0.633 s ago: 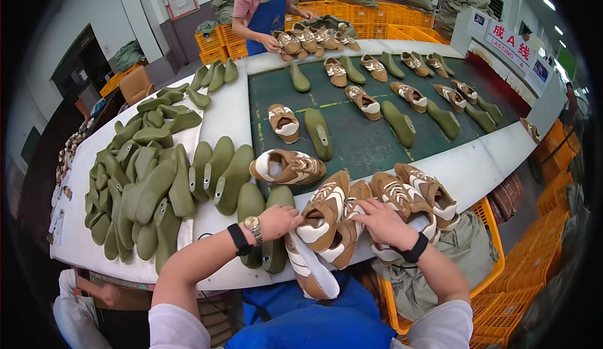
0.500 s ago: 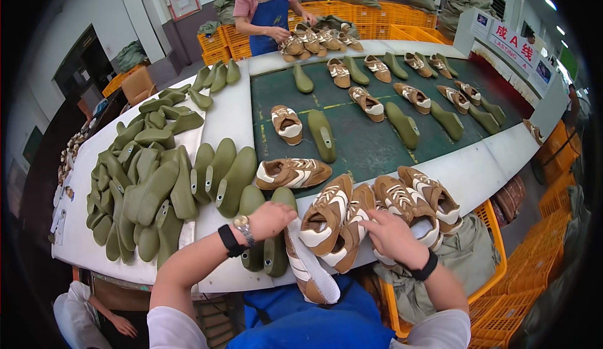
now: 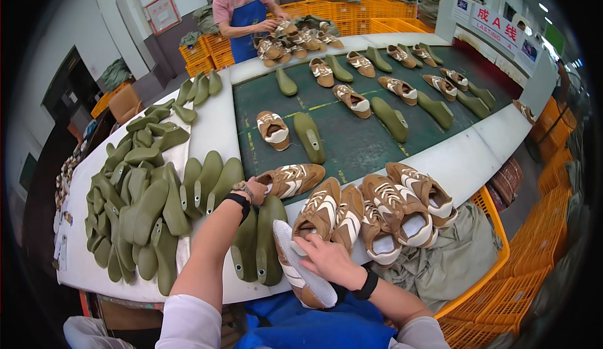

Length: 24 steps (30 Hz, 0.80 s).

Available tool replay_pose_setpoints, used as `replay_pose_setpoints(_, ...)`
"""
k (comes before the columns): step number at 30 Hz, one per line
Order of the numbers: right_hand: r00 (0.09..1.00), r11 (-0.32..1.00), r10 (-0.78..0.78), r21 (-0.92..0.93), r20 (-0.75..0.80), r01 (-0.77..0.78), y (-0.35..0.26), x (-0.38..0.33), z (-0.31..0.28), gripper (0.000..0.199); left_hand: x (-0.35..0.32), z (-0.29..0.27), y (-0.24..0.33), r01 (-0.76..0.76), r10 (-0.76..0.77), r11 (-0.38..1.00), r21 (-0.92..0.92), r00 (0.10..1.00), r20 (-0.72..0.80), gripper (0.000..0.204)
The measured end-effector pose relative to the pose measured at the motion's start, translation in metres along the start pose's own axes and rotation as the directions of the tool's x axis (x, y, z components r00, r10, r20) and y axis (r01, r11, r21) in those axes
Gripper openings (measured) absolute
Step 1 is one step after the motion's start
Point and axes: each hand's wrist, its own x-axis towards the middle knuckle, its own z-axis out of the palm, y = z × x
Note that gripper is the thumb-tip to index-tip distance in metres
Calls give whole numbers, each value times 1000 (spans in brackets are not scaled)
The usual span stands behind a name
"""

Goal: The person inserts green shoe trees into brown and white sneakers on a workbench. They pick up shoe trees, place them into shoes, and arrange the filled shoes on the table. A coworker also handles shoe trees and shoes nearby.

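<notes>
Your left hand (image 3: 254, 189) is reaching forward, fingers closing on the heel of a brown shoe upper (image 3: 292, 179) just before the green belt (image 3: 352, 135). Your right hand (image 3: 326, 258) is lying flat, fingers spread, on a sole-up shoe (image 3: 298, 267) nearer you.

I note a red-framed rectangular wall notice (image 3: 162, 12) upper left, a white banner sign (image 3: 496, 26) with red characters upper right, and small blue-white placards (image 3: 463, 4) beside it.
</notes>
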Motion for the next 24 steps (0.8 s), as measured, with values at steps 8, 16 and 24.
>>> replay_pose_setpoints(8, 979, 988, 143, 80, -145, -132, -4, -42, -58, 40, 5, 18, -7, 7, 44, 948, 319, 987, -154, 18)
replay_pose_setpoints(16, 943, 948, 317, 20, -101, -316, 18, -78, -81, 32, -17, 20, -22, -65, 96, 975, 211, 986, -138, 34)
replay_pose_setpoints(24, 898, 891, 344, -206, -274, -404, -3, -80, -98, 36, -9, 19, -4, -52, 82, 954, 297, 992, -91, 22)
